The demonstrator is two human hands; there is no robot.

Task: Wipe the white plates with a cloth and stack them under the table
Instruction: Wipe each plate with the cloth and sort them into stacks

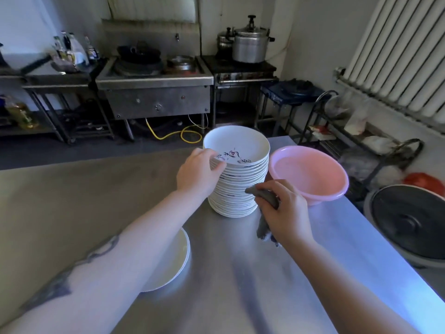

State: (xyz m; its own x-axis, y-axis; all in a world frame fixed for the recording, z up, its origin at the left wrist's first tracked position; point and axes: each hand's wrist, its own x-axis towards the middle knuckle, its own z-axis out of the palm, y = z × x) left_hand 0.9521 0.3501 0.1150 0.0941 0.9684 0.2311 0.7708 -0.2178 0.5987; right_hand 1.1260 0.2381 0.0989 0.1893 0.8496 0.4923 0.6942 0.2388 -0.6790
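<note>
A tall stack of white plates [240, 182] with dark lettering stands on the steel table [96, 201]. My left hand [198, 173] grips the near-left rim of the top plate [238, 144], thumb on its upper face. My right hand [286, 212] holds a grey cloth [266, 196] just right of the stack's base; the cloth hangs below my palm. A short pile of white plates [178, 259] lies near me on the table, mostly hidden by my left forearm.
A pink plastic basin [310, 173] sits right of the stack near the table's right edge. Beyond the table are a steel stove [154, 78], pressure cookers [250, 44], a wire rack [337, 131] and a radiator [397, 56]. A dark round pan [411, 222] lies on the floor at right.
</note>
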